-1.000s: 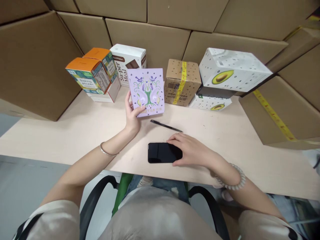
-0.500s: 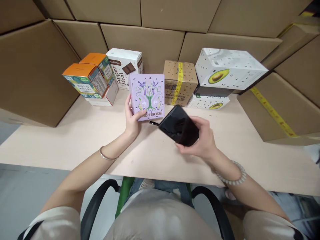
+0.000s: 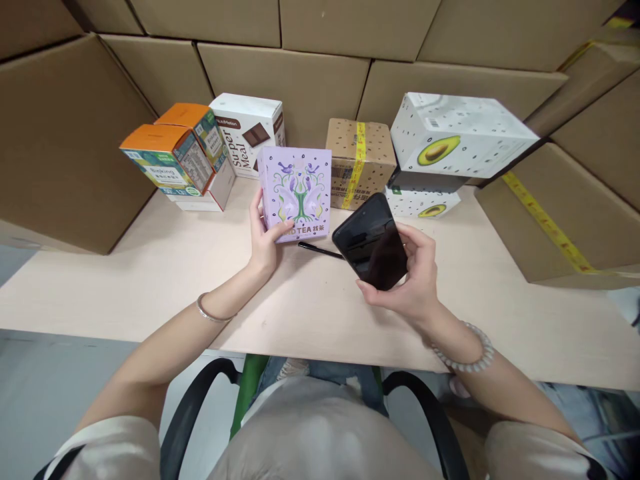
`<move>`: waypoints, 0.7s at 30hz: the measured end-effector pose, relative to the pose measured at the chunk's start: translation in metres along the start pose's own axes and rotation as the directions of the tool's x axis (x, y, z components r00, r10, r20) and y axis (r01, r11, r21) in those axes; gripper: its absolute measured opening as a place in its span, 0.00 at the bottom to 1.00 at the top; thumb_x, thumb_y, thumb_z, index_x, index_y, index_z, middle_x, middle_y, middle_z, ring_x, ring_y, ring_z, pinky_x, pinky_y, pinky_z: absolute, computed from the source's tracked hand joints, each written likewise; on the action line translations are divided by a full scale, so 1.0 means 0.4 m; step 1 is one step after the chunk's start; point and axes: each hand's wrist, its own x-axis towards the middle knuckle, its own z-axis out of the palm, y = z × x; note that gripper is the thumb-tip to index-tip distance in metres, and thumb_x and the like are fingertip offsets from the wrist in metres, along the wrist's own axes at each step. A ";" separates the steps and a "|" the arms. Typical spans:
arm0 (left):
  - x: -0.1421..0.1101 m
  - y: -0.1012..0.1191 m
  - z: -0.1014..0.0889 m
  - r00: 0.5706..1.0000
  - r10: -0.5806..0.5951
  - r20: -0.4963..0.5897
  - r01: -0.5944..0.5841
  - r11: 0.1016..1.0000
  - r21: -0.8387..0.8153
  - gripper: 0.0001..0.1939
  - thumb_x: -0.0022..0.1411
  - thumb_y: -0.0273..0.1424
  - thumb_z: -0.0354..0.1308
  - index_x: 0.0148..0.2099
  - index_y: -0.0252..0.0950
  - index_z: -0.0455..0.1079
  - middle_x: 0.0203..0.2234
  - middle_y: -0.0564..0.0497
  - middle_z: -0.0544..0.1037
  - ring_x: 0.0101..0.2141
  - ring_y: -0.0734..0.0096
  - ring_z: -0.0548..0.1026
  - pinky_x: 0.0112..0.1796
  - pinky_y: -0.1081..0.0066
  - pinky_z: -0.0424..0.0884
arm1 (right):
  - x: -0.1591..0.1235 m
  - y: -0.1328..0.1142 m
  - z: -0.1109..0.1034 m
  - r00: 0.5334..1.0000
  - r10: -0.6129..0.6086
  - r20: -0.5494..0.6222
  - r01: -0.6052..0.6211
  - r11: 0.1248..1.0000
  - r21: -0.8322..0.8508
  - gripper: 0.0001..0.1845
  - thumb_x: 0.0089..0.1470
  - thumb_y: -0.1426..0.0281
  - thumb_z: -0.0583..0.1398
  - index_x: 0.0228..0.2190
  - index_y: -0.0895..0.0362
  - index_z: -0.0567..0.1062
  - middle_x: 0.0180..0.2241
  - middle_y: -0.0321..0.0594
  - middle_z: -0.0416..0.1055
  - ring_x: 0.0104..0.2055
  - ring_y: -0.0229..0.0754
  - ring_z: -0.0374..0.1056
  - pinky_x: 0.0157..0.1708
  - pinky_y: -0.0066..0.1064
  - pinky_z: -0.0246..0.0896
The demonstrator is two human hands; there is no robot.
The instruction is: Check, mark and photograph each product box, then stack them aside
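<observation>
My left hand (image 3: 264, 235) grips a lilac tea box (image 3: 296, 192) by its lower left corner and holds it upright above the pale table (image 3: 165, 267). My right hand (image 3: 411, 280) is wrapped round a black phone (image 3: 371, 241), raised off the table and tilted, its dark screen facing me. A black pen (image 3: 318, 249) lies on the table between the two hands, partly hidden behind the phone.
Along the back stand two orange-topped cartons (image 3: 170, 155), a white Super Meal box (image 3: 246, 135), a brown taped parcel (image 3: 358, 161) and two white avocado boxes (image 3: 456, 137). Large cardboard cartons (image 3: 65, 133) wall in the table on all sides. A chair's black armrests (image 3: 190, 407) flank my lap.
My right hand picked the phone up off the table and raised it, tilted, towards the tea box. My left hand brought the tea box a little more upright.
</observation>
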 end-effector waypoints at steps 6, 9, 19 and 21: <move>-0.004 0.000 0.001 1.000 0.024 0.018 -0.025 0.999 0.031 0.55 0.38 0.45 0.83 0.67 0.50 0.64 0.63 0.48 0.75 0.66 0.48 0.73 0.67 0.53 0.69 | 0.001 -0.012 0.000 0.999 0.029 0.046 -0.027 0.998 -0.050 0.54 0.44 0.57 0.72 0.67 0.50 0.55 0.59 0.51 0.69 0.58 0.59 0.75 0.54 0.51 0.79; -0.005 -0.001 0.000 0.999 0.024 0.023 -0.024 1.000 0.019 0.54 0.39 0.43 0.83 0.67 0.50 0.64 0.63 0.49 0.75 0.66 0.47 0.73 0.67 0.53 0.69 | 0.000 -0.018 0.001 0.999 0.016 0.041 -0.015 0.999 -0.033 0.51 0.46 0.58 0.71 0.66 0.49 0.56 0.58 0.50 0.71 0.56 0.58 0.76 0.51 0.50 0.80; -0.003 -0.006 -0.003 0.999 0.010 0.042 -0.011 1.000 0.025 0.53 0.39 0.41 0.82 0.67 0.52 0.64 0.62 0.49 0.75 0.65 0.48 0.73 0.67 0.53 0.69 | -0.001 -0.031 -0.004 0.999 -0.007 0.046 0.009 0.998 -0.054 0.49 0.49 0.57 0.70 0.66 0.48 0.57 0.54 0.48 0.73 0.52 0.57 0.78 0.47 0.49 0.80; -0.004 -0.005 -0.003 0.999 0.008 0.035 -0.009 1.000 0.021 0.53 0.39 0.41 0.82 0.67 0.52 0.64 0.62 0.49 0.76 0.64 0.49 0.74 0.66 0.53 0.69 | 0.000 -0.032 -0.003 0.999 -0.009 0.043 0.011 0.999 -0.041 0.48 0.49 0.58 0.70 0.66 0.48 0.57 0.55 0.49 0.73 0.52 0.57 0.78 0.47 0.49 0.80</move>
